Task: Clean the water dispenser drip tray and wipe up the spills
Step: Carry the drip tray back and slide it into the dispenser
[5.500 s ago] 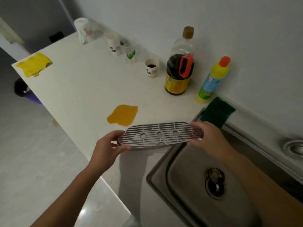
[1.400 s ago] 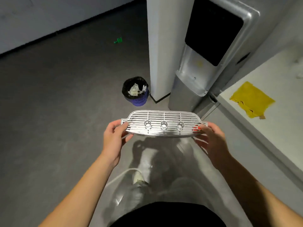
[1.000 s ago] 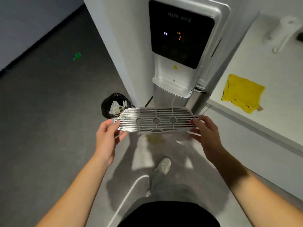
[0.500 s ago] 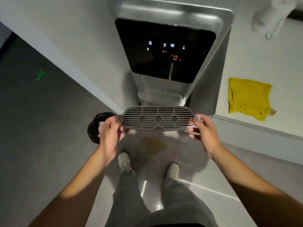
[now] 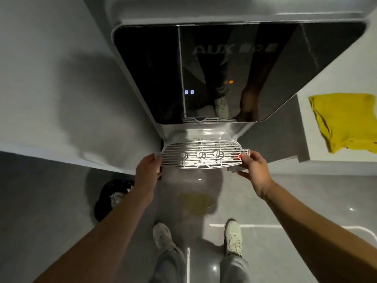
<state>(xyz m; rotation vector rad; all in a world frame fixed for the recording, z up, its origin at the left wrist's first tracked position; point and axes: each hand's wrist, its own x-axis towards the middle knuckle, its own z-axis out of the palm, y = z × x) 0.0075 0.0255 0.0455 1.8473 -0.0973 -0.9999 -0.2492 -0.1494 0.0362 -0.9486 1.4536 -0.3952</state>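
Two hands — left (image 5: 147,170), right (image 5: 254,170) — pinch the grille (image 5: 204,149), bin (image 5: 106,198) half-hidden.

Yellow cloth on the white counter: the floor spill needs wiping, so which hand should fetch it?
Right, probably. The right hand pinches the silver slotted drip-tray grille at the end nearest the yellow cloth; the left hand holds the far end.
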